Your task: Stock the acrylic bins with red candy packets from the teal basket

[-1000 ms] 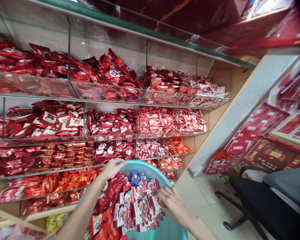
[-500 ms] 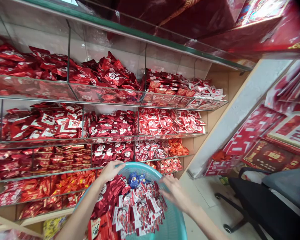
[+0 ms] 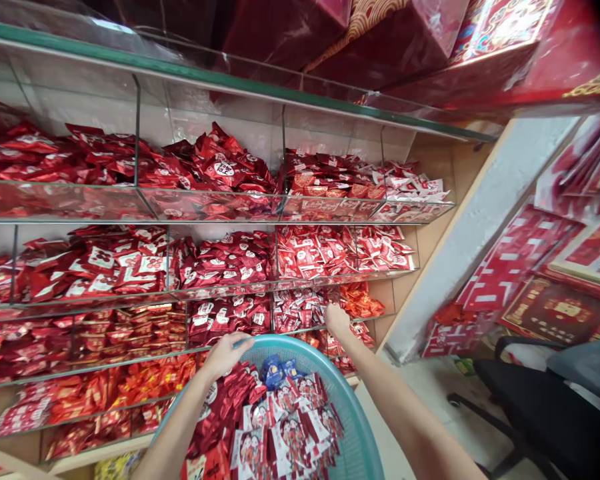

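My left hand is closed over the far left rim of a round teal plastic basket. In the basket lie dark red packets, white-and-red packets printed with figures, and blue wrapped pieces. Beyond the rim, my right hand reaches into the glass-fronted shelf, at the boundary between small red-and-white packets and orange-red packets. Its fingertips are hidden from me, so whether it holds a packet cannot be seen.
Glass dividers split the shelves into compartments heaped with red packets. A thick glass shelf edge runs above, with large red boxes on top. A black office chair stands at right, near stacked red paper goods.
My right hand has left the basket's right side and moved up and forward into the shelf. My left hand stays on the rim. The view has shifted slightly.
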Tool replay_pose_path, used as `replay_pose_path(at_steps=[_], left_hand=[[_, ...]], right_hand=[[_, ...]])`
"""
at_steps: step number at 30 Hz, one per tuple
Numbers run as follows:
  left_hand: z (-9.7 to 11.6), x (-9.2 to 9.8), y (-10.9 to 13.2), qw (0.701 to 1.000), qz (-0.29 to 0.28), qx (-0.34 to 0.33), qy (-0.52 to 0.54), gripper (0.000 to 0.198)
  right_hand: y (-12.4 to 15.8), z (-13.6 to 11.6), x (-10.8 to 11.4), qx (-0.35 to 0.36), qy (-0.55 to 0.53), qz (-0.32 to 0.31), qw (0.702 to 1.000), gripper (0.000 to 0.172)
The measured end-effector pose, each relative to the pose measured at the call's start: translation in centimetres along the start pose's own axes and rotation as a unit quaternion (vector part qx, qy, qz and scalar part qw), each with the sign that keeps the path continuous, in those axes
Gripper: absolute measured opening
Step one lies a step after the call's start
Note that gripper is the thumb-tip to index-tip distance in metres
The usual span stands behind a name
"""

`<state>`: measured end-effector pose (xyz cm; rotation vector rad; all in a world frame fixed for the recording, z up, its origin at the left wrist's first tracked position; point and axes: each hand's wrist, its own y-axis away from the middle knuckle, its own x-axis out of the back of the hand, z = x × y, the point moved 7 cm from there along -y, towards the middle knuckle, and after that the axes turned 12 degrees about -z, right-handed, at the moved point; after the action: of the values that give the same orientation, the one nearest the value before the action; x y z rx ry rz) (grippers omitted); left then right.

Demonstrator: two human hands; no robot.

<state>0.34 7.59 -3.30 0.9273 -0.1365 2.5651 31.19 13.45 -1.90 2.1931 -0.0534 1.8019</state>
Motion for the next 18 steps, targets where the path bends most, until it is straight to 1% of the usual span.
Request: replay_pose_path(at_steps=[5,12,18], left_hand=[[-0.1,0.0,0.1,1.000,0.005,0.004,0.000,0.041],[-0.2,-0.1,0.1,1.000,0.013,0.005,0.004,0.041],[-0.4,0.0,0.1,1.000,0.010,0.021,-0.002,0.043]], right_hand=[[-0.4,0.4,-0.8,-0.008,-0.001,0.016,1.000,0.026],[0.1,0.1,-1.1,0.001,-0.001,0.037,0.999,0.029],[0.6,0.1,-1.4,0.003,-0.009,0.065,0.998,0.033]])
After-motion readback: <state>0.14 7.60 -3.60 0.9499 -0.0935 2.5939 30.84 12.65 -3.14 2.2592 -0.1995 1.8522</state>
